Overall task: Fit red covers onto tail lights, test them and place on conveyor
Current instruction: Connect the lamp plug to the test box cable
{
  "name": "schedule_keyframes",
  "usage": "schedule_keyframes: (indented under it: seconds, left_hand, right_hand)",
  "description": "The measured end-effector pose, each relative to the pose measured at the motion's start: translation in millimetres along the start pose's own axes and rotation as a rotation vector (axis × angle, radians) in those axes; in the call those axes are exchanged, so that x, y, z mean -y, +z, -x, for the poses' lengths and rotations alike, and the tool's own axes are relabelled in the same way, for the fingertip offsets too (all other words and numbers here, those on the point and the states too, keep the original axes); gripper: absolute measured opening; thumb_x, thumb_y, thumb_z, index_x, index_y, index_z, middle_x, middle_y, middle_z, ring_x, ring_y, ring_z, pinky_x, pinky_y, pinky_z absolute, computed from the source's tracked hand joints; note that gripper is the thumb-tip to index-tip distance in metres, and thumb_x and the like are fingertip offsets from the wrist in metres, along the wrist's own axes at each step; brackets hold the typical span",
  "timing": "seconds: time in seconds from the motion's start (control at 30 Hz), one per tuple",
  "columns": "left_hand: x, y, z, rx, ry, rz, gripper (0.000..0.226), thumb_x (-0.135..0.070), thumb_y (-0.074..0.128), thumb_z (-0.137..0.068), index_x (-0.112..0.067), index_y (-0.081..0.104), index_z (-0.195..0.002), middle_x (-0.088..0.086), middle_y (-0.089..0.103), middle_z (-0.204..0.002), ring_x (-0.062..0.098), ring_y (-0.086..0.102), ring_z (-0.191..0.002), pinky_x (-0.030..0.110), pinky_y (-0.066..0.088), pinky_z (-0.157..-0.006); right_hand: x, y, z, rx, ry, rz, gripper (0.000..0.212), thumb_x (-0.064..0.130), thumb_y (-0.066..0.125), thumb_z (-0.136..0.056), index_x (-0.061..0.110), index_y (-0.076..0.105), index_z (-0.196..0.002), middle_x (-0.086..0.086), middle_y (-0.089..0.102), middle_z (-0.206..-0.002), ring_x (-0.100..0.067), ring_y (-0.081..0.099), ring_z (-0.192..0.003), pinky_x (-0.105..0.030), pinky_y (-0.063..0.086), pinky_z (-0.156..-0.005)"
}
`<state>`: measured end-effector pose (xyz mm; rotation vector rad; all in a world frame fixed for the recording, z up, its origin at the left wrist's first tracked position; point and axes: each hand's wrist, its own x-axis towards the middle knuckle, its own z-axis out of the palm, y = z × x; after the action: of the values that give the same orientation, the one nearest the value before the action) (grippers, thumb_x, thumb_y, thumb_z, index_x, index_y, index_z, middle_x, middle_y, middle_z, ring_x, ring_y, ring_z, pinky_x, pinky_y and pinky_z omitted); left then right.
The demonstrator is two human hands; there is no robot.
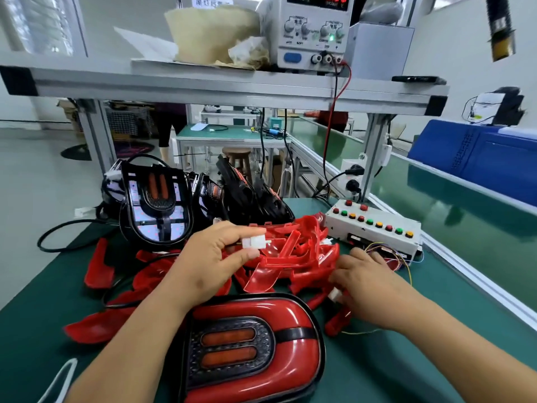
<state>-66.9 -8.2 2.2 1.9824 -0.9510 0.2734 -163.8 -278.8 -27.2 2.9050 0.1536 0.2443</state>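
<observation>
Bench mat (pixel 406 373) of green carries, nearest at six o'clock, a tail light (pixel 255 347) with its red cover on, lying flat between the two forearms. Above it the left hand (pixel 212 263) pinches a small white connector (pixel 257 242) between thumb and fingers, while at three o'clock the right hand (pixel 369 283) lies knuckles-up on a second white plug (pixel 334 294) and thin coloured wires, its grasp hidden. Farther off, loose red covers (pixel 299 254) are heaped at twelve o'clock, uncovered tail lights (pixel 157 199) behind at eleven, a button box (pixel 374 228) at two, the green conveyor (pixel 465 205) beyond.
</observation>
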Motion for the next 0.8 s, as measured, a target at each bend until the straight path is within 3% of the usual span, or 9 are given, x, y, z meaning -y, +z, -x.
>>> schedule_keyframes:
  seconds: [0.13, 0.2, 0.3, 0.37, 0.43, 0.53, 0.67, 0.73, 0.8]
  left_hand:
    - [0.5, 2.0, -4.7, 0.012, 0.002, -0.018, 0.029, -0.036, 0.059, -0.09, -0.032, 0.068, -0.117, -0.018, 0.069, -0.105, -0.008, 0.06, -0.101, 0.003, 0.04, -0.085]
    - [-0.2, 2.2, -9.6, 0.044, 0.002, -0.041, 0.023, -0.033, 0.054, -0.094, -0.035, 0.066, -0.114, -0.017, 0.069, -0.088, -0.005, 0.061, -0.086, 0.005, 0.042, -0.075]
    - [-0.6, 0.9, -18.7, 0.071, -0.011, -0.048, 0.023, -0.024, 0.045, -0.101, -0.029, 0.067, -0.104, -0.02, 0.058, -0.062, -0.003, 0.054, -0.063, 0.008, 0.039, -0.061]
    - [-0.3, 2.1, -25.6, 0.094, -0.039, -0.035, 0.028, -0.025, 0.041, -0.103, -0.023, 0.066, -0.09, -0.02, 0.054, -0.058, -0.004, 0.05, -0.058, 0.009, 0.037, -0.059]
    - [0.7, 6.0, -33.5, 0.123, -0.081, -0.029, 0.035, -0.027, 0.04, -0.104, -0.011, 0.062, -0.082, -0.012, 0.048, -0.059, -0.001, 0.045, -0.056, 0.012, 0.037, -0.058]
    - [1.2, 17.0, -47.5, 0.235, -0.135, -0.078, 0.043, -0.031, 0.038, -0.104, 0.0, 0.053, -0.079, 0.002, 0.046, -0.069, 0.006, 0.042, -0.062, 0.02, 0.036, -0.06]
    - [-1.9, 34.1, -60.1, 0.334, -0.149, -0.077, 0.039, -0.032, 0.038, -0.105, -0.009, 0.047, -0.074, -0.003, 0.041, -0.064, 0.004, 0.036, -0.053, 0.025, 0.033, -0.057]
    - [-2.0, 40.5, -62.5, 0.345, -0.131, -0.088, 0.039, -0.032, 0.038, -0.105, -0.01, 0.047, -0.074, -0.003, 0.041, -0.064, 0.003, 0.035, -0.051, 0.023, 0.032, -0.055]
    - [-1.2, 43.5, -63.0, 0.332, -0.113, -0.106, 0.04, -0.032, 0.038, -0.105, -0.009, 0.049, -0.073, -0.005, 0.042, -0.063, 0.002, 0.038, -0.051, 0.018, 0.032, -0.054]
  right_hand:
    - [-7.4, -2.8, -6.3, 0.005, -0.038, 0.026, 0.028, 0.051, 0.05, -0.089, 0.034, 0.06, -0.109, 0.014, 0.046, -0.113, -0.013, 0.034, -0.113, -0.029, 0.019, -0.083]
    - [-14.9, -8.1, -6.5, -0.087, -0.086, -0.043, 0.026, 0.053, 0.053, -0.088, 0.034, 0.062, -0.103, 0.019, 0.05, -0.107, -0.011, 0.04, -0.11, -0.027, 0.017, -0.081]
    - [-18.4, -21.1, -9.5, -0.254, -0.046, -0.393, 0.019, 0.057, 0.056, -0.086, 0.038, 0.059, -0.089, 0.022, 0.058, -0.082, -0.003, 0.055, -0.086, -0.025, 0.033, -0.08]
    - [-13.6, -27.5, -17.7, -0.374, 0.027, -0.706, 0.017, 0.058, 0.056, -0.08, 0.041, 0.057, -0.081, 0.017, 0.062, -0.071, -0.003, 0.058, -0.069, -0.021, 0.044, -0.066]
    - [-6.2, -28.8, -30.8, -0.448, 0.091, -0.846, 0.019, 0.053, 0.061, -0.08, 0.035, 0.064, -0.083, 0.014, 0.064, -0.072, -0.004, 0.059, -0.068, -0.017, 0.046, -0.061]
    - [3.1, -22.1, -44.7, -0.485, 0.077, -0.764, 0.019, 0.04, 0.067, -0.086, 0.022, 0.072, -0.084, 0.016, 0.063, -0.073, 0.0, 0.058, -0.074, -0.01, 0.042, -0.065]
    - [10.5, -10.9, -47.6, -0.566, 0.005, -0.698, 0.015, 0.026, 0.072, -0.086, 0.012, 0.073, -0.083, 0.01, 0.062, -0.073, -0.005, 0.053, -0.07, -0.013, 0.04, -0.065]
    - [12.8, -7.9, -46.3, -0.593, -0.004, -0.669, 0.011, 0.022, 0.071, -0.087, 0.011, 0.073, -0.088, 0.011, 0.059, -0.078, -0.002, 0.051, -0.073, -0.024, 0.044, -0.072]
    - [14.2, -6.9, -45.4, -0.604, -0.015, -0.631, 0.01, 0.019, 0.068, -0.088, 0.011, 0.072, -0.091, 0.008, 0.06, -0.08, -0.01, 0.054, -0.077, -0.036, 0.045, -0.074]
